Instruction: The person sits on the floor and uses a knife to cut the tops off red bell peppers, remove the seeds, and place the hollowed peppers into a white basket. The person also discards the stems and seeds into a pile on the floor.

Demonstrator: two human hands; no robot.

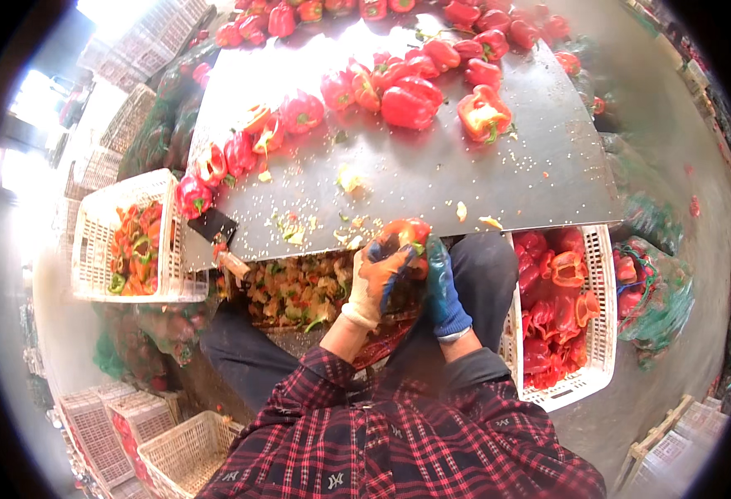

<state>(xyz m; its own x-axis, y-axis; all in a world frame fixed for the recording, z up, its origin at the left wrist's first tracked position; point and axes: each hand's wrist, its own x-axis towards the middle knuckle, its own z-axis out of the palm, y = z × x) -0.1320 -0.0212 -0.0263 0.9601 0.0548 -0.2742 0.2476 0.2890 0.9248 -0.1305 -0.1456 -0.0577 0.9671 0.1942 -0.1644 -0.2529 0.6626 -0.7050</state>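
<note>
Above the table's front edge, my two gloved hands hold a red bell pepper point(414, 229) between them. The pepper looks cut open, with a bit of green showing near its right side. My left hand point(372, 280), in a white and orange glove, grips it from the left, fingers bent over its near side. In a blue glove, my right hand point(444, 290) presses flat along its right side. A knife with a dark wide blade point(213, 223) and a wooden handle point(236, 266) lies at the table's left front corner. Core scraps point(294, 232) and seeds lie near my hands.
Whole and cut red peppers point(412, 101) lie across the metal table point(546, 156). A crate point(609, 312) of red peppers stands at right, another crate point(169, 249) with pepper pieces at left. Pepper cores point(297, 290) fill a container below. Net sacks point(662, 299) stand alongside.
</note>
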